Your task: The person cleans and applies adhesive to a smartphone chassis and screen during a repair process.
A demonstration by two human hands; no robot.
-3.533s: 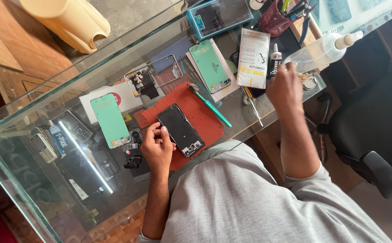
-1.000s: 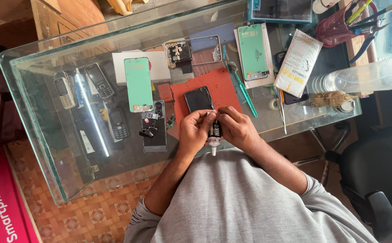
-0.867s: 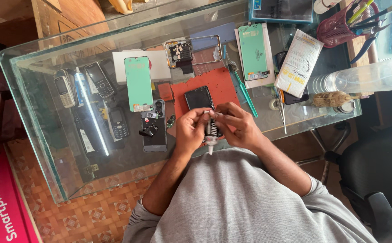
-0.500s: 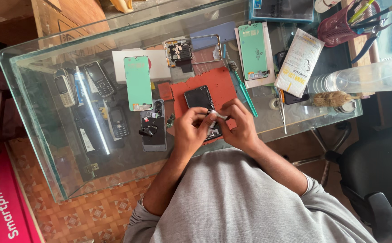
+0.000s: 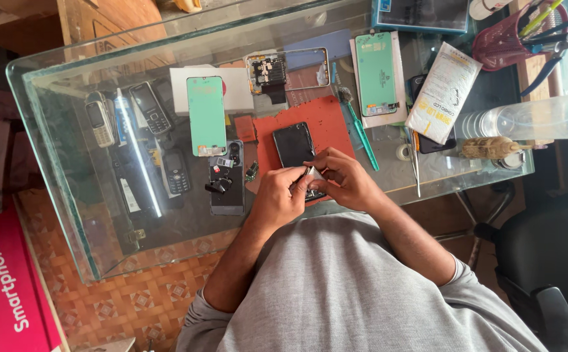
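Both hands meet at the phone's (image 5: 295, 147) 6 o'clock end on the red mat (image 5: 328, 124). Left hand (image 5: 277, 195) and right hand (image 5: 344, 179) pinch one small pale piece (image 5: 312, 173) in closed grips.

Both hands sit tight at the near edge of the red mat (image 5: 326, 120), left hand (image 5: 277, 195) and right hand (image 5: 342, 179) touching over the dark phone (image 5: 295, 145). To the left it is crowded: an opened phone body with loose parts (image 5: 226, 179) lies just beside the left hand, a mint back cover (image 5: 206, 114) beyond it. To the right, a teal brush (image 5: 361, 133) lines the mat's edge, then a screwdriver (image 5: 415, 166); bare glass (image 5: 388, 171) between them gives a narrow lane. Farther right, a plastic bottle (image 5: 531, 117) and a white packet (image 5: 441, 91) block the way. A metal phone frame (image 5: 287, 68) blocks the far side.
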